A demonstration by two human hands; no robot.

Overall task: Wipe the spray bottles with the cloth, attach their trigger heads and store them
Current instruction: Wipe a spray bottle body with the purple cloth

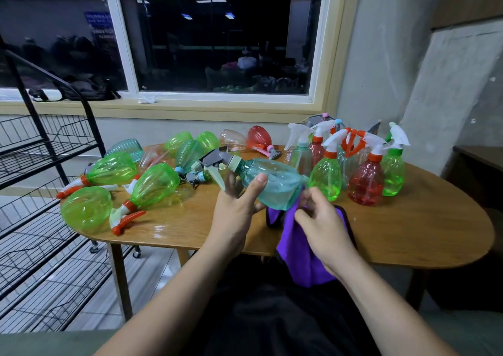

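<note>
Left hand (234, 211) grips the translucent teal plastic spray bottle (275, 184) sideways, base pointing right, straight at the right hand (324, 230) bunching the purple cloth (296, 257).

One head-worn wide-angle view looks forward and down, close over the desk (408, 233), facing the window (217, 45) behind it.

A teal spray bottle (272, 181) was held level above the tabletop (408, 233), its grey trigger head (215, 159) fitted and pointing left — a purple cloth (296, 252) touched its base. Green bottles (111, 168) lay toppled at the left; upright bottles (366, 184) with heads stood clustered at the right.
</note>
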